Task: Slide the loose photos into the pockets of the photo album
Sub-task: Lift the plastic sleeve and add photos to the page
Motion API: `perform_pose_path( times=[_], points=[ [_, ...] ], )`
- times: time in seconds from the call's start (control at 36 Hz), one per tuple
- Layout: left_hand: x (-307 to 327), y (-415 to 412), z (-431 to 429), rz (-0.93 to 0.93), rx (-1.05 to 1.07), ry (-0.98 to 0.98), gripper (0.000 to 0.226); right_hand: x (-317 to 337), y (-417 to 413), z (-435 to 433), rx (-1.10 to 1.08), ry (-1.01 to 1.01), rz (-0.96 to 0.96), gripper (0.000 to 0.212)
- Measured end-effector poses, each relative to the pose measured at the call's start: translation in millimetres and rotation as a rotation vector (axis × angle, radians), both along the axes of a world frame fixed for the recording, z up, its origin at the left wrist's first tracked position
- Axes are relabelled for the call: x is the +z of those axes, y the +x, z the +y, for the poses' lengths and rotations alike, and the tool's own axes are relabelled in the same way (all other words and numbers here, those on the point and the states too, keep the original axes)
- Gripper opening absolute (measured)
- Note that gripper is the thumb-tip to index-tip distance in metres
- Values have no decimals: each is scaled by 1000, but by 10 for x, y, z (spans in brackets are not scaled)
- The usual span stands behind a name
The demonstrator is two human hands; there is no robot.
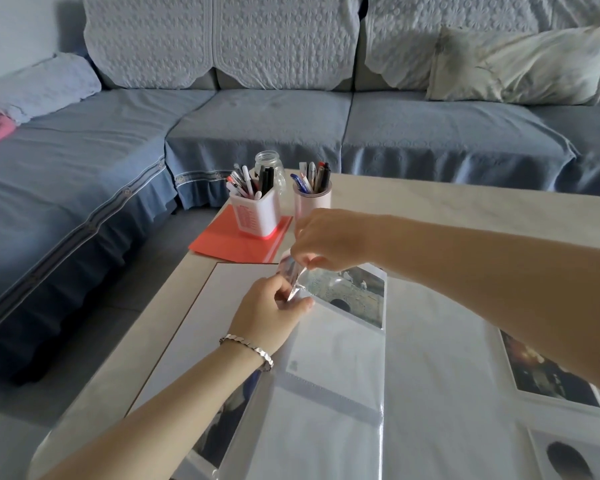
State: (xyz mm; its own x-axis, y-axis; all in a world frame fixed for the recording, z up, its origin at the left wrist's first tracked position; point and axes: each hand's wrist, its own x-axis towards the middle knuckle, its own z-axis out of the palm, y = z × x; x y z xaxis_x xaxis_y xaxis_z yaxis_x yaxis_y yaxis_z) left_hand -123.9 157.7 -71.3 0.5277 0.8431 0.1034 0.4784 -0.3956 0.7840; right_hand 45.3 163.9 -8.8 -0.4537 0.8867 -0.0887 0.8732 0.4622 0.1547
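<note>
**Pocket held open at the album's far left, bridge photo lying to the right**

Near the tabletop's [465,202] near right corner, two loose photos waited: a dark oval one [568,459] and, just beyond it, a night scene [548,372]. The photo album [343,427] lay open across the near half of the tabletop, its clear pages glossy.

The left hand [271,313], a bracelet [246,344] on its wrist, had thumb and fingers curled in a pinch on the lifted pocket film [293,277]. The right hand [326,237], just beyond, reached in from the right edge. Its fingertips were drawn together on the film's upper part, though whether they also held a photo edge could not be told.

The bridge photo [354,292] lay just right of both hands. It seemed largely under the film, its long axis running away from the raised mouth toward the right edge. The left hand was the nearer; any further slide would likely run rightward along that axis.

At the far left corner a red folder [229,244] carried a white pen holder [257,213], with a pink pen holder [312,202] beside it and a glass jar [267,161] behind. A blue sofa [257,126] stood beyond.
</note>
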Motion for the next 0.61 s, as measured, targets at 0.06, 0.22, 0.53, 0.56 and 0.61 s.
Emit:
perform_pose_path(
  times=[0.06,0.22,0.53,0.56,0.61],
  points=[
    [2,-5,4,0,-3,-5,30,5,-15,12,-13,-20,0,16],
    [-29,-44,12,38,30,81,32,2,-44,30,-16,-71,-45,15],
    [-46,-104,44,-32,76,26,25,31,-174,106,-22,-122,-140,15],
    [-46,-103,41,-38,77,36,24,42,-181,114,-24,-123,-144,15],
    [-53,-97,40,-45,78,49,24,62,-193,121,-26,-123,-170,16]
  ],
)
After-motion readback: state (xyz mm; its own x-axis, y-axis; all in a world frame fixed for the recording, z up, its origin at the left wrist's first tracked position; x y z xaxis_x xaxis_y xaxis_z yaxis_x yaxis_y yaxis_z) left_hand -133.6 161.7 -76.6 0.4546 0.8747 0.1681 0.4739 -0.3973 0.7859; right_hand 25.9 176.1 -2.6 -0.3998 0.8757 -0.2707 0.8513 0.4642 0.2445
